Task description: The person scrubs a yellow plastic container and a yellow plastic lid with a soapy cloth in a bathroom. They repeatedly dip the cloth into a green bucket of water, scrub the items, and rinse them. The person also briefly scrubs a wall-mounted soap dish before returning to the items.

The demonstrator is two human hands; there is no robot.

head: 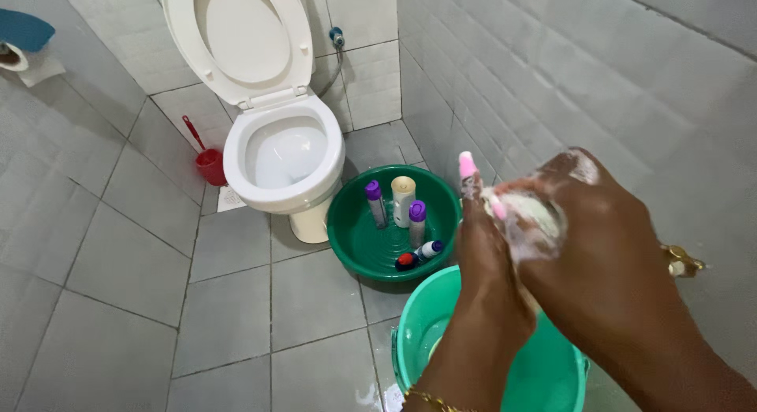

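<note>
Two hands rub a soapy white lump, likely soap (530,219), over the bucket (410,341) at 6 o'clock. Largest, the toilet (284,156) sits at 11, the green basin (355,231) of bottles (402,201) mid-frame. Right hand (607,246) cups the lump; left hand (485,262) presses flat against it. Judging by the lather, keeping both palms over the bucket would catch drips.

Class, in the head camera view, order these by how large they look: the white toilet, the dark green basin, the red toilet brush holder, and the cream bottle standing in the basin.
1. white toilet
2. dark green basin
3. red toilet brush holder and cream bottle: these two look too alike in size to rank, and they lie at slightly different distances from the camera.
</note>
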